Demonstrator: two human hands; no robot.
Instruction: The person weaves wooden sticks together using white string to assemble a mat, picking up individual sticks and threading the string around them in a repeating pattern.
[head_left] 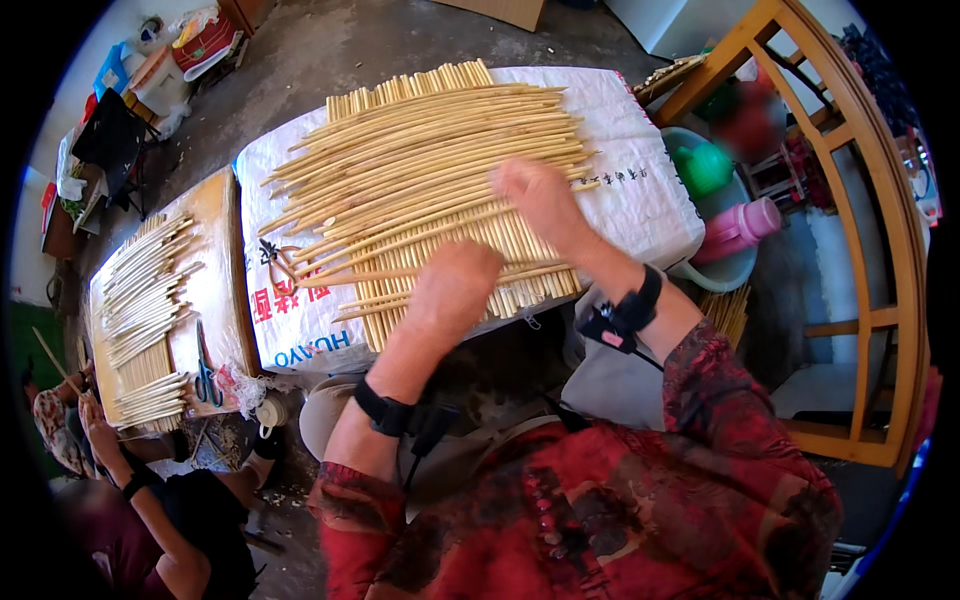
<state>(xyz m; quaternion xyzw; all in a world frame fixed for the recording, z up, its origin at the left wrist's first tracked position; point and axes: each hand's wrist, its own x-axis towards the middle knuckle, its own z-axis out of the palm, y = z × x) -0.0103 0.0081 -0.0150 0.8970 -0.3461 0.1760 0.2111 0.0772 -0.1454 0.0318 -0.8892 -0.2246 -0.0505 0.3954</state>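
Many pale, peeled sticks [430, 135] lie side by side across a table wrapped in white woven sacking [630, 130]. Under them, shorter sticks [440, 235] run crosswise in a dense row. My left hand [458, 285] is curled low over the near part of the layer, with sticks passing under or into it; its fingertips are hidden. My right hand [540, 195] is closed above the right ends of the long sticks, slightly blurred; what it holds, if anything, cannot be made out. A reddish-brown looped handle [283, 272] lies by the sticks' left ends.
On the left, a second table [225, 250] bears more sticks [150, 290] and dark scissors [205, 370]. A co-worker's hand [97, 425] is beside it. To the right stand a basin [735, 265] with a pink container [740, 228] and a wooden frame [850, 200].
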